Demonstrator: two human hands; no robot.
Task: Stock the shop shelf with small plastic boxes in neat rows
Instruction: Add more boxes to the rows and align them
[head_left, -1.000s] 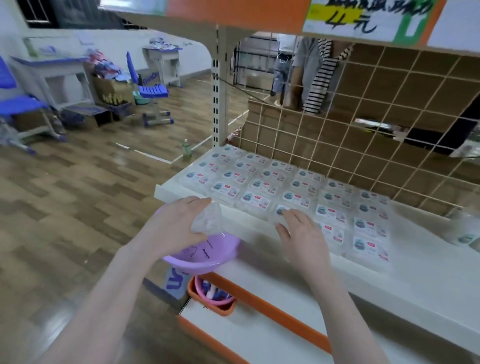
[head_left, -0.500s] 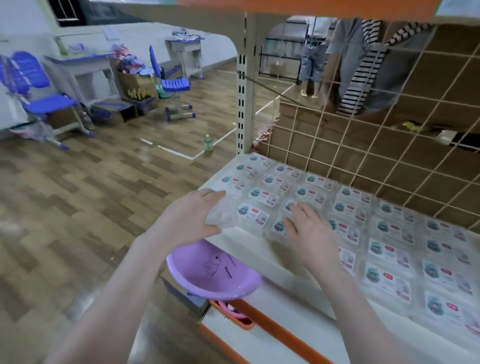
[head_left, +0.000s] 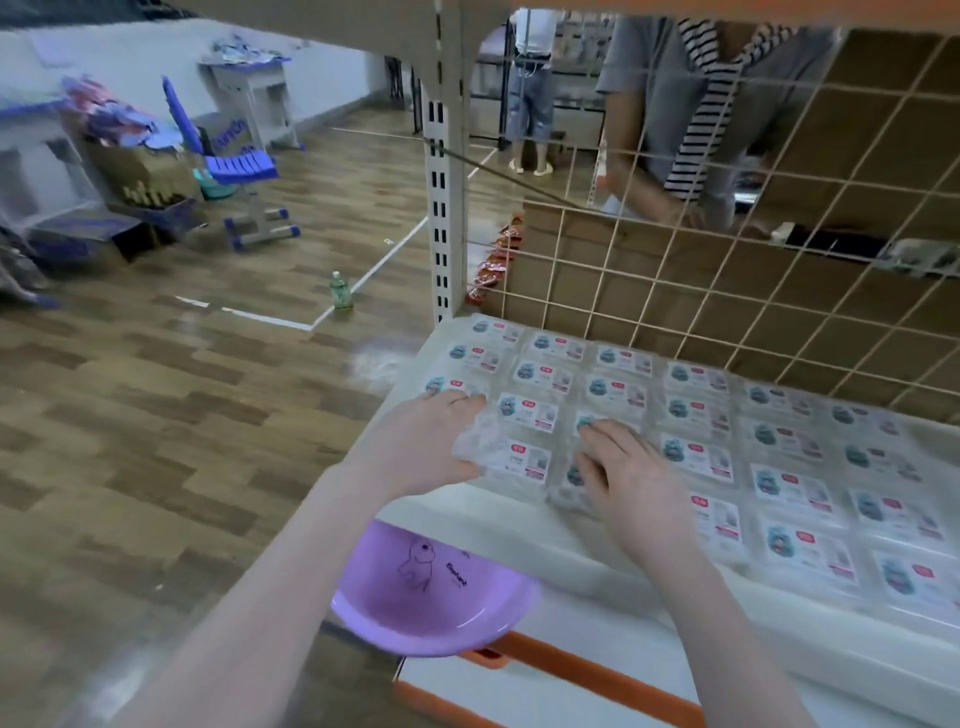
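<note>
Rows of small clear plastic boxes (head_left: 691, 415) with white, teal and red labels cover the white metal shop shelf (head_left: 597, 551), packed edge to edge back to the cream wire grid panel (head_left: 727, 291). The left hand (head_left: 421, 447) grips one clear labelled box (head_left: 511, 460) at the front left corner of the rows — thumb under its near edge, fingers curled over the far side. The right hand (head_left: 631, 475) lies flat on the neighbouring boxes, fingers spread and straight. Below the shelf edge sits a round lilac plastic basin (head_left: 431, 597) printed with a cartoon elephant. A green bottle (head_left: 340, 291) stands on the wooden floor.
</note>
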